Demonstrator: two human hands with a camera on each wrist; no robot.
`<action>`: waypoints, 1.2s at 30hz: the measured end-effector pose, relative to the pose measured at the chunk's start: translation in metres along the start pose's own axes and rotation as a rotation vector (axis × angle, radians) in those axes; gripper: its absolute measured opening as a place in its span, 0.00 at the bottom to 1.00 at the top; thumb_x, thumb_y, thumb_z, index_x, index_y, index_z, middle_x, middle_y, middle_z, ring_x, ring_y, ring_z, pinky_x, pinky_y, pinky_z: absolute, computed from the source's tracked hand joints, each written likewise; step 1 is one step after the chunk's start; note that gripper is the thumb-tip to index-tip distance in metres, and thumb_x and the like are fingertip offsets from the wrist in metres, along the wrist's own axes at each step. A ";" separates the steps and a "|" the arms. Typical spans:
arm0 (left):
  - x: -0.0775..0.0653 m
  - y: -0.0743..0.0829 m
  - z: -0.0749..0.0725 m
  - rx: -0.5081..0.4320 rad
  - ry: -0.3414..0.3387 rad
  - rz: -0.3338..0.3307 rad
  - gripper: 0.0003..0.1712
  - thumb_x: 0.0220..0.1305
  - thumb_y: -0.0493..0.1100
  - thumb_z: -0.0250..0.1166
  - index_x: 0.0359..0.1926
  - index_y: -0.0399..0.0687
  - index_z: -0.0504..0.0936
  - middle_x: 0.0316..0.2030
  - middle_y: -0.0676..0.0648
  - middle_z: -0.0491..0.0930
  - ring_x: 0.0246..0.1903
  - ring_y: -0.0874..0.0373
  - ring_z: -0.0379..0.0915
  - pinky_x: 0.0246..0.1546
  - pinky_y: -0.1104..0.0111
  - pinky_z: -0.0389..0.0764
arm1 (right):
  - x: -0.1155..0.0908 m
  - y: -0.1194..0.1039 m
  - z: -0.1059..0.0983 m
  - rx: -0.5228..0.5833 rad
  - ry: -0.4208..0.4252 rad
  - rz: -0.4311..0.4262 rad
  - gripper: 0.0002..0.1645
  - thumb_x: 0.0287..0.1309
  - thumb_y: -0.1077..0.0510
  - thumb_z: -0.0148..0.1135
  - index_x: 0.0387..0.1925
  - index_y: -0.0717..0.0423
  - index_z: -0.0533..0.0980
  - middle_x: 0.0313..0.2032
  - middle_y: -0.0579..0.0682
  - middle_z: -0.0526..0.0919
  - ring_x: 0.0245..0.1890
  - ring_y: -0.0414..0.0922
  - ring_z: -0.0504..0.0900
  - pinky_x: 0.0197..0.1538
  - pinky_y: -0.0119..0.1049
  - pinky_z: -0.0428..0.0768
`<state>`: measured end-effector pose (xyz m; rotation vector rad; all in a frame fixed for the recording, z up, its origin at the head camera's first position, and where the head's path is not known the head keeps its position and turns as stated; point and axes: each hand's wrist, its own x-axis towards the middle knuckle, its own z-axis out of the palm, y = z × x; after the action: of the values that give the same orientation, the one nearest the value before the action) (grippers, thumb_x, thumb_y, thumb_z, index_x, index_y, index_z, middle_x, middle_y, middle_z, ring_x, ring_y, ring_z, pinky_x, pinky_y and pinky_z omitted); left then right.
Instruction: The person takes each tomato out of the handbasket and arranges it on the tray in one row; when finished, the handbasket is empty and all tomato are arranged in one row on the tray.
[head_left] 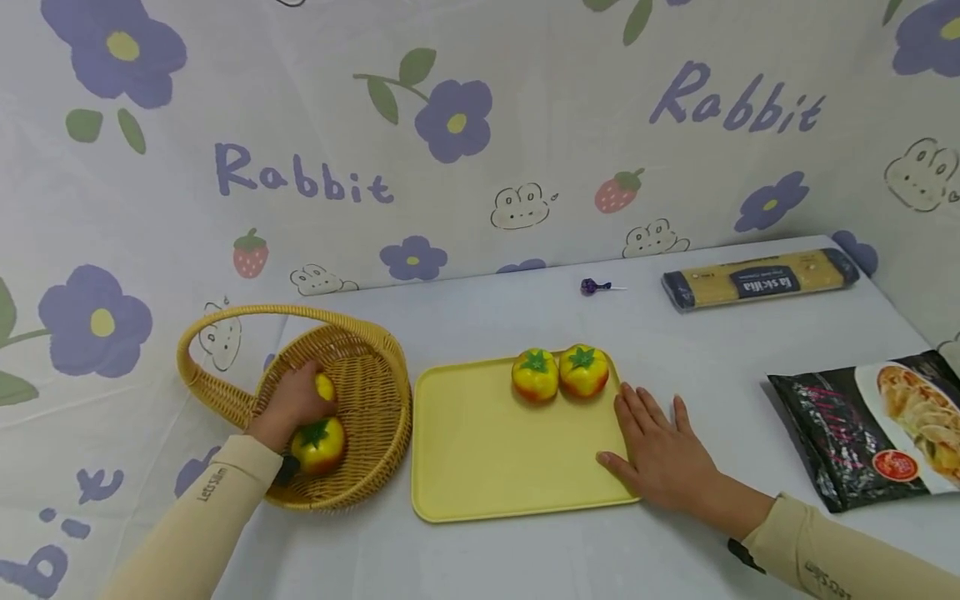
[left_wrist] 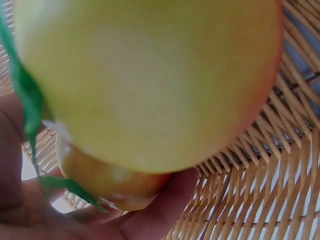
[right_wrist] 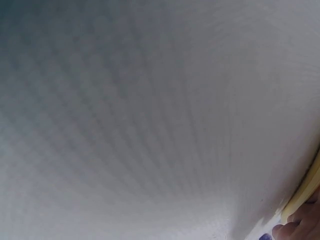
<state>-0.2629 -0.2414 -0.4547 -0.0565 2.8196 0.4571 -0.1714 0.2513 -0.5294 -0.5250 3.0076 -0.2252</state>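
The left grip (head_left: 300, 396), a bare hand, lies inside the wicker basket (head_left: 367, 417) at the left of the worktop (head_left: 525, 558), its fingers curled round a held fruit (head_left: 325, 387), yellow where it shows. A second fruit (head_left: 321, 450), yellow and red with a green calyx, lies nearer, beside the left sleeve (head_left: 247, 467). The right grip (head_left: 663, 458) holds nothing; its fingers lie extended at the right edge of the yellow tray (head_left: 480, 450), whose far right corner bears two similar fruits (head_left: 535, 379). Possible faults: the smooth, rounded held fruit may slip if pinched off-centre; the sleeve may knock the second fruit; the forearm may catch the basket's handle (head_left: 300, 311) and tip it; uneven pressure may shift the tray.
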 end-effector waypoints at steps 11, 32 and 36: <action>-0.018 0.024 -0.016 0.038 0.066 0.091 0.42 0.53 0.41 0.68 0.67 0.35 0.62 0.56 0.25 0.65 0.47 0.37 0.70 0.48 0.47 0.74 | -0.001 0.000 -0.001 0.001 -0.007 0.004 0.53 0.63 0.28 0.43 0.73 0.64 0.51 0.75 0.60 0.47 0.74 0.60 0.48 0.67 0.70 0.40; -0.113 0.151 -0.029 0.208 -0.417 0.542 0.33 0.45 0.37 0.75 0.56 0.54 0.76 0.42 0.52 0.74 0.38 0.59 0.68 0.39 0.66 0.73 | 0.001 0.003 0.003 0.002 0.002 -0.003 0.54 0.63 0.26 0.40 0.73 0.64 0.50 0.75 0.60 0.46 0.74 0.60 0.47 0.67 0.70 0.39; -0.103 0.158 -0.023 0.191 -0.437 0.547 0.33 0.47 0.38 0.74 0.57 0.55 0.75 0.44 0.53 0.73 0.38 0.59 0.68 0.41 0.66 0.73 | 0.000 0.003 0.002 0.002 -0.001 -0.005 0.54 0.63 0.26 0.40 0.73 0.63 0.50 0.75 0.60 0.46 0.74 0.60 0.47 0.67 0.69 0.39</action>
<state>-0.1837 -0.0999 -0.3566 0.7702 2.3956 0.2627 -0.1726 0.2535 -0.5319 -0.5328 3.0054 -0.2275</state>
